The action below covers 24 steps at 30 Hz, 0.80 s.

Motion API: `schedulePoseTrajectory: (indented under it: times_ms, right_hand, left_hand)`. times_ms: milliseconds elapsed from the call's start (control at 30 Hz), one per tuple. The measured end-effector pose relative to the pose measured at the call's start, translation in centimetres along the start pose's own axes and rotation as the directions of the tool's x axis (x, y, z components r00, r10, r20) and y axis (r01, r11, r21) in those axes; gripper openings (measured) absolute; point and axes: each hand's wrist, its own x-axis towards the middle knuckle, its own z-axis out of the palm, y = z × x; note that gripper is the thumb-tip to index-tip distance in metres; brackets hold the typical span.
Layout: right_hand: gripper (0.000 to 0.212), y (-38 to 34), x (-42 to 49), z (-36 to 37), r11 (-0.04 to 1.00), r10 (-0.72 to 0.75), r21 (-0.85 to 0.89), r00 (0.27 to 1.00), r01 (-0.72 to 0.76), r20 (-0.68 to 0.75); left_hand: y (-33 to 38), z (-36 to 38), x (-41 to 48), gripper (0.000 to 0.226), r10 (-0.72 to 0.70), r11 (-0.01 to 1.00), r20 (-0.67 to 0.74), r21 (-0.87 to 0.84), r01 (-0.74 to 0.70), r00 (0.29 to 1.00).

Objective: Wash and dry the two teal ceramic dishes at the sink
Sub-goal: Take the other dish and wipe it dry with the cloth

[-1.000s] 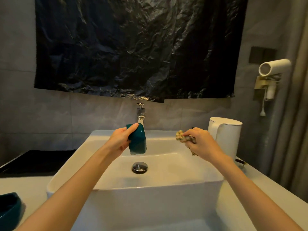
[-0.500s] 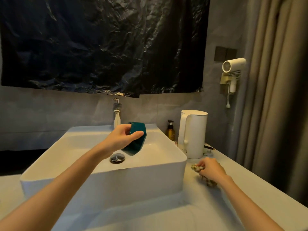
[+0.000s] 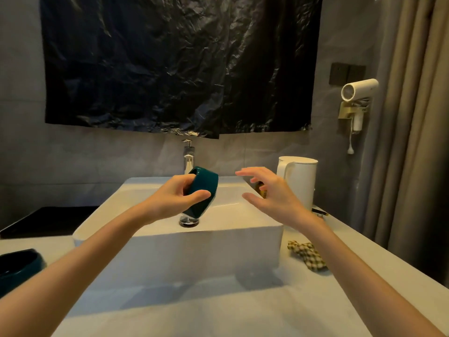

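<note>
My left hand [image 3: 173, 198] grips a small teal ceramic dish [image 3: 202, 190], tilted on its side above the white sink [image 3: 155, 242], just in front of the chrome tap [image 3: 188, 155]. My right hand [image 3: 269, 193] hovers to the right of the dish, fingers spread and holding nothing. The second teal dish [image 3: 17, 268] stands on the counter at the far left edge, partly cut off. A checked cloth [image 3: 306, 256] lies crumpled on the counter to the right of the sink.
A white kettle [image 3: 300, 181] stands right of the sink, with a small bottle partly hidden behind my right hand. A drain plug [image 3: 189, 221] sits in the basin. A wall hair dryer [image 3: 357, 93] and a curtain [image 3: 418, 117] are at the right. A black tray [image 3: 48, 217] lies left.
My right hand has let go of the checked cloth on the counter and risen toward the dish, open. The left hand keeps the dish over the sink, tilted more.
</note>
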Motion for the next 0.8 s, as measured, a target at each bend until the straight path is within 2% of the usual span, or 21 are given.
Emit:
schedulePoseTrajectory:
  times_ms: [100, 200, 267, 367, 467, 567, 700, 800]
  right_hand:
    - [0.059, -4.3, 1.9, 1.7, 0.987, -0.158, 0.032, 0.975, 0.154, 0.155]
    - [0.068, -7.0, 4.0, 3.9, 0.947, -0.314, 0.024, 0.905, 0.321, 0.286]
    - [0.066, -8.5, 5.1, 5.5, 0.917, -0.378, 0.028, 0.843, 0.399, 0.383]
    - [0.052, -11.0, 6.0, 8.1, 0.859, -0.463, 0.040, 0.742, 0.510, 0.485]
    - [0.041, -13.7, 6.4, 11.3, 0.758, -0.587, 0.046, 0.649, 0.651, 0.483]
    - [0.041, -16.3, 6.4, 15.4, 0.654, -0.672, 0.028, 0.563, 0.756, 0.480]
    - [0.041, -19.8, 5.9, 20.8, 0.616, -0.719, 0.075, 0.522, 0.784, 0.459]
    - [0.041, -22.5, 5.5, 24.5, 0.606, -0.746, 0.148, 0.494, 0.781, 0.447]
  left_hand:
    - [-0.3, -2.2, -2.5, 0.021, 0.021, 0.992, 0.032, 0.124, -0.025, 0.999]
    - [-1.1, -4.8, -5.4, 0.013, 0.048, 0.952, 0.126, 0.294, -0.084, 0.991]
    - [-1.6, -6.3, -7.6, 0.011, 0.056, 0.901, 0.151, 0.418, -0.115, 0.987]
    - [-2.3, -8.3, -10.8, 0.016, 0.038, 0.829, 0.174, 0.545, -0.128, 0.984]
    - [-3.3, -10.3, -14.0, 0.019, -0.037, 0.739, 0.200, 0.665, -0.108, 0.979]
    - [-4.7, -12.3, -17.4, 0.029, -0.120, 0.643, 0.176, 0.763, -0.059, 0.977]
    - [-7.3, -15.1, -21.8, 0.030, -0.173, 0.593, 0.128, 0.805, 0.000, 0.977]
    - [-9.1, -17.0, -25.3, 0.021, -0.203, 0.569, 0.075, 0.820, 0.055, 0.976]
